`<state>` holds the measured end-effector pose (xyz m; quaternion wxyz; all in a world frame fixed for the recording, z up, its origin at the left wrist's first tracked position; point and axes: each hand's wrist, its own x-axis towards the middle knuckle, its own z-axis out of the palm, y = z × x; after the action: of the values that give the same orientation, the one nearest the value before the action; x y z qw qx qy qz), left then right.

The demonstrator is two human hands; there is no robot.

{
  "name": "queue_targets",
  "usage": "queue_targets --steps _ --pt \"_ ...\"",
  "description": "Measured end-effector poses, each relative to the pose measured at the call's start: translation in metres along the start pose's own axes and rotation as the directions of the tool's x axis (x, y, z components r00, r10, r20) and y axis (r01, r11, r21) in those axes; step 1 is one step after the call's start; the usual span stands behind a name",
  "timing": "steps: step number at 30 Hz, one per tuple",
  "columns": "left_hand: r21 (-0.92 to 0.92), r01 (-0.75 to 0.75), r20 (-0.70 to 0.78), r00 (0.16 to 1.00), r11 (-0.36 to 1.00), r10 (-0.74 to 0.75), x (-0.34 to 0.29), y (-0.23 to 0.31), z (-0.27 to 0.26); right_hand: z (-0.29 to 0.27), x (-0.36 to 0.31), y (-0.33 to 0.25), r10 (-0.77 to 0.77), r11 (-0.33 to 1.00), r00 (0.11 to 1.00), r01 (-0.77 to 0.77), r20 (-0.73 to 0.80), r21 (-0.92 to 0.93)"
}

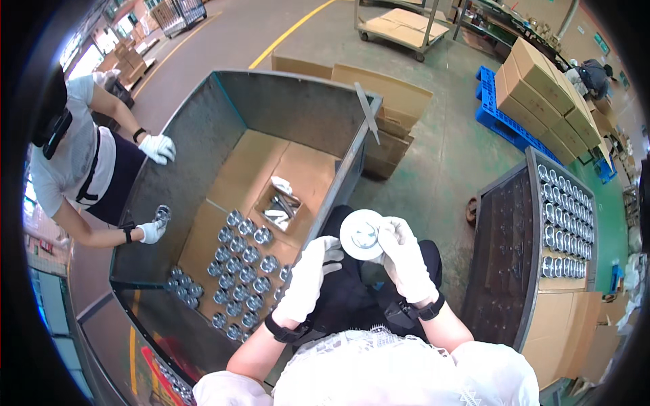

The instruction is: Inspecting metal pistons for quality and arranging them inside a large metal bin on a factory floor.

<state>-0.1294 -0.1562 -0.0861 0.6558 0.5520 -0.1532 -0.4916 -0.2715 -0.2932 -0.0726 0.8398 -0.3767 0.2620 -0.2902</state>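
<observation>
In my gloved right hand (405, 260) is a round silvery piston (361, 235), its face turned up toward me. The right fingers close on its right-hand edge. My gloved left hand (311, 276) hovers just left of the piston, fingers apart and nothing seen in them. Both hands are above my lap, beside a deep metal bin (291, 88). Several rows of similar pistons (247, 274) stand on the cardboard lining the bin. A small open carton (279, 208) among them holds silvery pieces, perhaps pins, too small to tell.
Across the bin, a co-worker's gloved hand (153, 232) holds another piston (162, 214); the other gloved hand (158, 148) rests on the rim. To my right stands a dark metal rack (502, 250) topped with rows of pistons (565, 220). Stacked cartons (542, 101) sit on a blue pallet (504, 122).
</observation>
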Motion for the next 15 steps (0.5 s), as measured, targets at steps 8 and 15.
queue_targets --steps 8,15 --pt "0.495 -0.270 0.107 0.962 0.826 0.251 -0.016 -0.034 0.009 -0.001 -0.013 0.018 0.009 0.998 0.988 -0.019 -0.154 -0.065" --pt "0.620 -0.531 0.264 0.834 0.578 0.484 0.000 -0.074 -0.005 -0.001 -0.016 0.025 -0.024 0.986 0.977 -0.012 -0.214 -0.166"
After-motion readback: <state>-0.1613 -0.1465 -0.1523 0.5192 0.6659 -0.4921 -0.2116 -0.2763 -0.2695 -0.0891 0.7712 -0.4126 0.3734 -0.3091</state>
